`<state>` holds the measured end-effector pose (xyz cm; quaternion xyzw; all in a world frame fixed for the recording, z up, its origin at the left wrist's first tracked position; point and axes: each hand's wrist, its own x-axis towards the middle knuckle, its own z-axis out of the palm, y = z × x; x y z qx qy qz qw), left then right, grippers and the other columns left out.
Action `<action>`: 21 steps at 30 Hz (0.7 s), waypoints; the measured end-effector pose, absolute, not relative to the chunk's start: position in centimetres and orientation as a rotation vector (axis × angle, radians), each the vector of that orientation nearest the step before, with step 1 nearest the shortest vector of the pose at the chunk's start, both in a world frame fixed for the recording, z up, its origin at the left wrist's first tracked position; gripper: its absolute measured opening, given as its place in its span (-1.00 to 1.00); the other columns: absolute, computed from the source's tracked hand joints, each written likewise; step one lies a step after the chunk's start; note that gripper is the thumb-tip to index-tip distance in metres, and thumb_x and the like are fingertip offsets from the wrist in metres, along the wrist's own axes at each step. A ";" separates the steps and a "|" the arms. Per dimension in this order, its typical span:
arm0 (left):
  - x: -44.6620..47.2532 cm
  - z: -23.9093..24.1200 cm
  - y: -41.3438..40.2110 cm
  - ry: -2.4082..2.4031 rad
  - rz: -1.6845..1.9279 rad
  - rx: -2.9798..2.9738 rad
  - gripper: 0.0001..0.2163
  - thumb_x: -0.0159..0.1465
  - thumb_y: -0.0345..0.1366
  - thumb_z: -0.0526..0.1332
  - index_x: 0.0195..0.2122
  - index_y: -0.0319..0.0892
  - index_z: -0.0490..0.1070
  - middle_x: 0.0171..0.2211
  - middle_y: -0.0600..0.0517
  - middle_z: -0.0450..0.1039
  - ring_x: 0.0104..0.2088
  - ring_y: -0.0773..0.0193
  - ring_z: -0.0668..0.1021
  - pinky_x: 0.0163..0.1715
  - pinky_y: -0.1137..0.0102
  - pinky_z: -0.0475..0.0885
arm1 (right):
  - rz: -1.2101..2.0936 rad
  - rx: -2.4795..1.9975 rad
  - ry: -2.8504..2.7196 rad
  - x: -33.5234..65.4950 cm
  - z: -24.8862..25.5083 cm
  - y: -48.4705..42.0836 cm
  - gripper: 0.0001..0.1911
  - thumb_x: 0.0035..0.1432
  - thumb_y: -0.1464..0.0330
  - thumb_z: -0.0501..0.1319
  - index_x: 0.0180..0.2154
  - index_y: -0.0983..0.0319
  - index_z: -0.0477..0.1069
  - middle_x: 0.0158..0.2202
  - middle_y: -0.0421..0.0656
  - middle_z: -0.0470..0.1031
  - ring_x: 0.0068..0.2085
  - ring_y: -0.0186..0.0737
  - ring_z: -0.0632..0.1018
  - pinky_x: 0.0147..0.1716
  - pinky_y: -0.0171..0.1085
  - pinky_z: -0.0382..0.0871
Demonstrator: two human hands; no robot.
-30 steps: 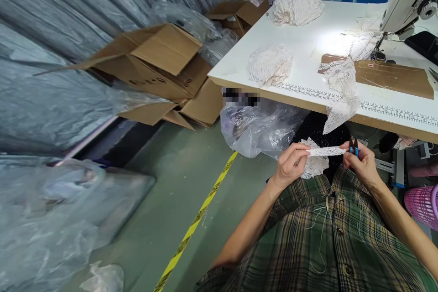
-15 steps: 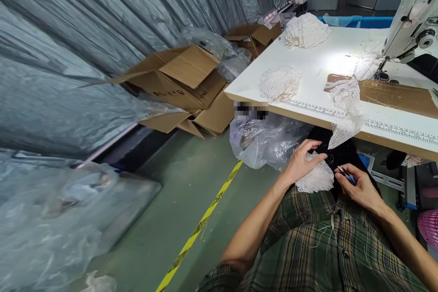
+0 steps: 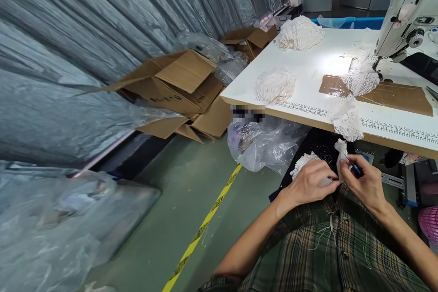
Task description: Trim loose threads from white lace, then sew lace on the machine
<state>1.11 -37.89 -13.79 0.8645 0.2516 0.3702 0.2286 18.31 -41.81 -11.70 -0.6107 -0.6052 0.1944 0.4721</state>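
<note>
Over my lap, my left hand (image 3: 313, 180) has its fingers and thumb closed together around white lace, with part of a lace piece (image 3: 303, 163) showing behind it. My right hand (image 3: 365, 182) is closed round small blue-handled thread snips (image 3: 356, 171), mostly hidden by its fingers. A narrow strip of white lace (image 3: 341, 150) rises beside the right fingertips, touching them. Above, joined lace pieces (image 3: 347, 118) run from the sewing machine (image 3: 398, 23) needle across the table and hang over its front edge.
Two lace piles, a near one (image 3: 275, 86) and a far one (image 3: 300, 33), lie on the white table (image 3: 308, 66). Brown cardboard (image 3: 397, 96) lies by the machine. Left of the table are open cartons (image 3: 185, 77) and plastic bags (image 3: 263, 141); yellow-black tape (image 3: 205, 226) crosses the floor.
My left hand has moved right and closed, now meeting my right hand. A lace strip has come up at the right fingertips. The hanging lace chain has turned and lies differently.
</note>
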 end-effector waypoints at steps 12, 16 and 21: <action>-0.4 -12.4 -36.8 0.578 0.656 1.322 -0.55 0.08 0.16 0.36 -0.38 -0.19 0.54 -0.36 -0.08 0.59 -0.27 0.13 0.64 -0.21 0.28 0.53 | 0.974 -1.133 -1.821 17.9 -11.1 -43.9 -0.86 0.19 0.32 0.18 -0.32 0.19 0.51 -0.51 -0.21 0.52 -0.55 -0.32 0.44 -0.52 -0.34 0.32; -0.9 -12.6 -37.1 0.751 0.734 1.370 -0.60 0.10 0.09 0.38 -0.38 -0.20 0.54 -0.37 -0.04 0.58 -0.36 0.24 0.59 -0.37 0.40 0.48 | 1.010 -1.312 -1.751 18.2 -11.2 -43.5 -0.68 0.28 0.15 0.09 -0.39 0.20 0.43 -0.55 -0.21 0.43 -0.55 -0.31 0.38 -0.55 -0.34 0.27; -1.4 -12.6 -37.2 0.788 0.768 1.333 -0.58 0.14 0.11 0.33 -0.31 -0.22 0.57 -0.35 -0.06 0.59 -0.39 0.28 0.58 -0.42 0.44 0.44 | 0.979 -1.414 -1.747 17.8 -11.6 -42.7 -0.48 0.37 0.06 -0.12 -0.50 0.18 0.31 -0.58 -0.20 0.37 -0.56 -0.30 0.35 -0.55 -0.31 0.22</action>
